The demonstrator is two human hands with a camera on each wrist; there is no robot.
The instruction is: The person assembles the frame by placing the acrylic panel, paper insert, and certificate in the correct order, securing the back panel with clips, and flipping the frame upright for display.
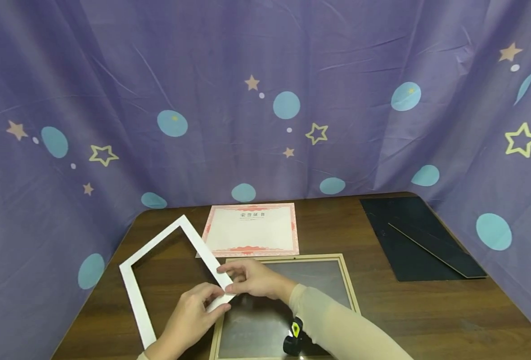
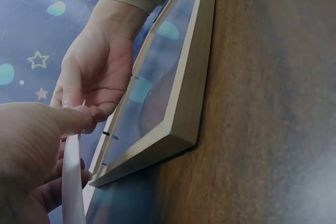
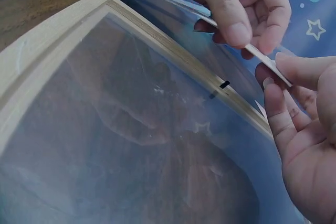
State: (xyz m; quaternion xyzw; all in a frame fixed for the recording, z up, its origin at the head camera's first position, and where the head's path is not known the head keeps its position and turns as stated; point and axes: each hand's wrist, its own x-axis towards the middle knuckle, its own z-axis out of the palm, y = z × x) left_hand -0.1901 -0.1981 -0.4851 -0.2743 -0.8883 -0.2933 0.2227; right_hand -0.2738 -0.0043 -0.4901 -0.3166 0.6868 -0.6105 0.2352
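Observation:
Both hands pinch one corner of a white rectangular mat border (image 1: 198,245), which is raised and tilted at the left of the table. My left hand (image 1: 192,312) grips its near edge, thumb on top. The right hand (image 1: 256,280) pinches the same corner from the right, thumb and fingers on either side, as the right wrist view also shows. Below the hands lies a light wooden picture frame (image 1: 353,295) with a clear pane (image 1: 256,330) in it. Small dark tabs (image 3: 224,84) sit along the inside of the frame. My right forearm covers part of the pane.
Behind the frame lies a certificate (image 1: 252,230) with a red and white border. At the right is a black backing board (image 1: 387,240) with its stand leg (image 1: 436,250) angled out. A purple curtain (image 1: 265,125) hangs around the brown table (image 1: 409,320).

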